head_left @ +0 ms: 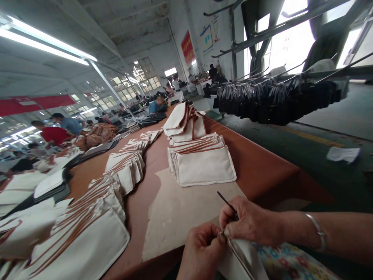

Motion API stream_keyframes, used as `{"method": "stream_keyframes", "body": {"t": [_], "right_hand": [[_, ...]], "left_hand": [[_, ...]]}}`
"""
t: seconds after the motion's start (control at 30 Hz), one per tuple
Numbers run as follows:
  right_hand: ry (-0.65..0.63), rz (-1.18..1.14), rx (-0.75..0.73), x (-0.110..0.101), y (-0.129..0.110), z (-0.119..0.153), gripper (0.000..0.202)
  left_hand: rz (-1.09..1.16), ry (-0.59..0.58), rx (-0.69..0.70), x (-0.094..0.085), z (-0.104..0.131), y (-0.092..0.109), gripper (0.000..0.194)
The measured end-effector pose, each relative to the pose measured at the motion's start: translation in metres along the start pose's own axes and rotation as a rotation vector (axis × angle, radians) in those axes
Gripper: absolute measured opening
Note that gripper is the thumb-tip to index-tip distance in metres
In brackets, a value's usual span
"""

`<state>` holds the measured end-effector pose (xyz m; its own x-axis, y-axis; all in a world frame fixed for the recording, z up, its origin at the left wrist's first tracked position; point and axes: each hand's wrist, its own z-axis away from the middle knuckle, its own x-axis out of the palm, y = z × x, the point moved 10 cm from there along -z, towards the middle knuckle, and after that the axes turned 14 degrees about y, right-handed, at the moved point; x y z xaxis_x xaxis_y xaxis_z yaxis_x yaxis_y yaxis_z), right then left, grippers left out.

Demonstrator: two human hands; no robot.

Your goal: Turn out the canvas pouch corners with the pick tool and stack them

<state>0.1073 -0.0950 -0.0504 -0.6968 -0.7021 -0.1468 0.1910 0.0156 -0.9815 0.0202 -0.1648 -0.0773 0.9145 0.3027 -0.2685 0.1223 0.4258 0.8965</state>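
Note:
At the lower right, my left hand (204,249) pinches the edge of a white fabric piece (243,258) with brown trim. My right hand (250,221), with a silver bangle at the wrist, meets it at the same edge. A thin dark pointed tool (226,202) sticks up from the fingers of my right hand. The fabric piece hangs over my lap, its lower part cut off by the frame. Just beyond both hands is a beige sheet (175,217) on the brown table.
White pouches with brown trim are stacked ahead (206,167) and in a long row at left (87,241). The brown table's edge (262,149) runs along the right. Black pieces hang from a rack (271,103). People sit farther back.

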Motion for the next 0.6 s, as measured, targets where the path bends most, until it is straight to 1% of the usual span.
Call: {"method": "stream_keyframes", "body": {"t": [0.07, 0.13, 0.17, 0.23, 0.3, 0.37, 0.43, 0.5, 0.6], "right_hand": [[0.016, 0.007, -0.019, 0.000, 0.002, -0.001, 0.014], [0.010, -0.010, -0.102, 0.000, -0.001, -0.001, 0.015], [0.003, -0.012, -0.185, 0.000, -0.007, 0.000, 0.015], [-0.016, 0.044, -0.446, -0.001, -0.024, 0.008, 0.014], [-0.046, 0.172, -0.724, 0.002, -0.038, 0.021, 0.014], [-0.086, 0.296, -0.906, 0.005, -0.041, 0.031, 0.015], [-0.104, 0.376, -1.001, 0.007, -0.041, 0.035, 0.016], [-0.101, 0.443, -1.071, 0.008, -0.040, 0.038, 0.018], [-0.113, 0.525, -1.119, 0.013, -0.036, 0.040, 0.025]], "left_hand": [[-0.033, 0.006, -0.018, 0.000, -0.004, -0.006, 0.025], [0.001, -0.009, -0.031, 0.001, -0.007, -0.011, 0.022], [0.048, -0.032, -0.046, 0.003, -0.008, -0.014, 0.022], [0.185, -0.066, -0.102, 0.004, -0.008, -0.022, 0.024], [0.309, -0.056, -0.166, 0.001, -0.008, -0.031, 0.028], [0.380, -0.027, -0.211, -0.001, -0.009, -0.039, 0.040], [0.414, -0.050, -0.240, 0.004, -0.008, -0.044, 0.048], [0.440, -0.092, -0.269, 0.010, -0.007, -0.047, 0.049], [0.426, -0.120, -0.248, 0.012, -0.006, -0.043, 0.050]]}}
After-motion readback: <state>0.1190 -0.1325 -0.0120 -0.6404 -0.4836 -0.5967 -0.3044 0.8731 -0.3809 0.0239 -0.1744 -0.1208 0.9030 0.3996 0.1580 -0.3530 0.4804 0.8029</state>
